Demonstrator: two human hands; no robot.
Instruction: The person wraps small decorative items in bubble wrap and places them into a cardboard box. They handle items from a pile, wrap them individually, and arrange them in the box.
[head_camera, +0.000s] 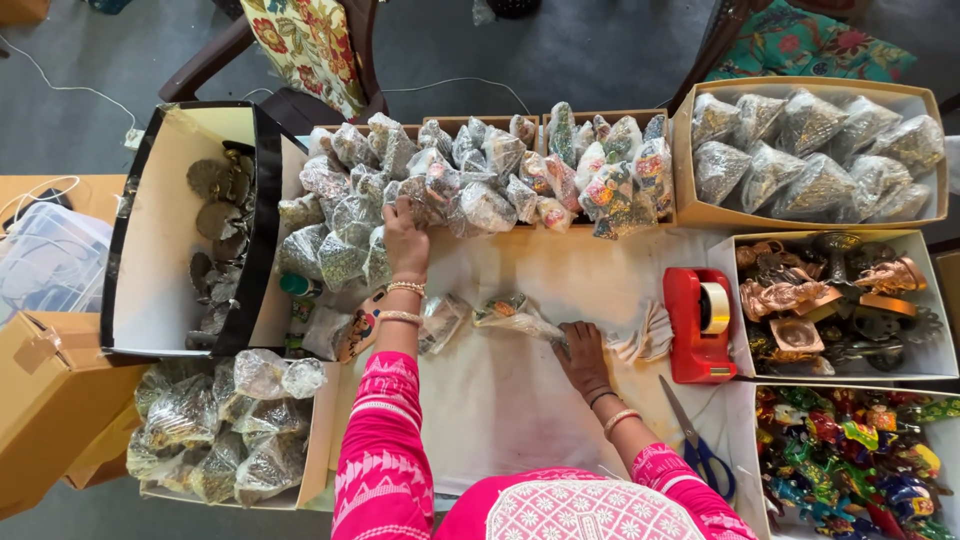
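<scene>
Your left hand (404, 232) rests on the packet pile (470, 190) in the back trays, fingers closed over one packet; the exact hold is hidden. Your right hand (583, 355) presses flat, fingers spread, on a clear bag (512, 312) lying on the white sheet (500, 400). Right of that hand stands the tape dispenser (699, 325); scissors (700, 445) lie just below it.
</scene>
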